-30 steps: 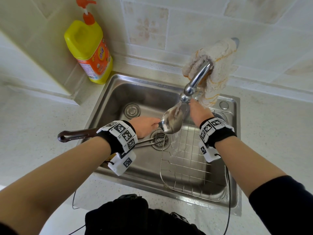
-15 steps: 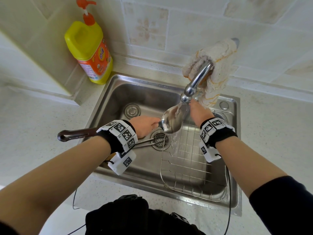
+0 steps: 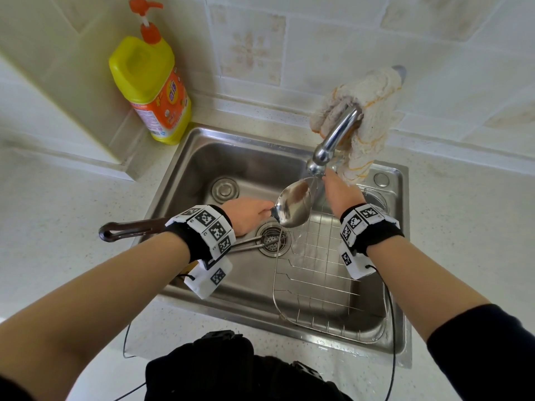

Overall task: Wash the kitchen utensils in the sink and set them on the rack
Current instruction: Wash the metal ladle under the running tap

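One ladle (image 3: 292, 205) is in the wash at this moment, so by my reading you are early in the job. The wire rack (image 3: 318, 285), sitting inside the sink (image 3: 231, 157) at the lower right of centre, holds nothing yet. At least one more metal utensil (image 3: 246, 245) lies on the sink floor with its end by the drain (image 3: 272, 238), partly hidden under your left wrist, and I cannot tell what it is. What remains, as far as I can judge, is to finish rinsing the ladle, set it on the rack, then wash and rack the other piece.

The ladle sits at the centre of the frame, just below the spout of the tap (image 3: 333, 140), with water running over it. Its bowl is shiny steel, tilted up towards you, wet and free of visible soil. A dark brown handle (image 3: 124, 230) juts left past the sink edge over the worktop (image 3: 58, 227) and seems to belong to it.

Your left hand (image 3: 246, 215) has its fingers curled round the ladle's neck, right beside the bowl. Your right hand (image 3: 343, 193) meets the far rim of the bowl under the spout. Its fingers are hidden, so I cannot tell whether they grip or only rub.
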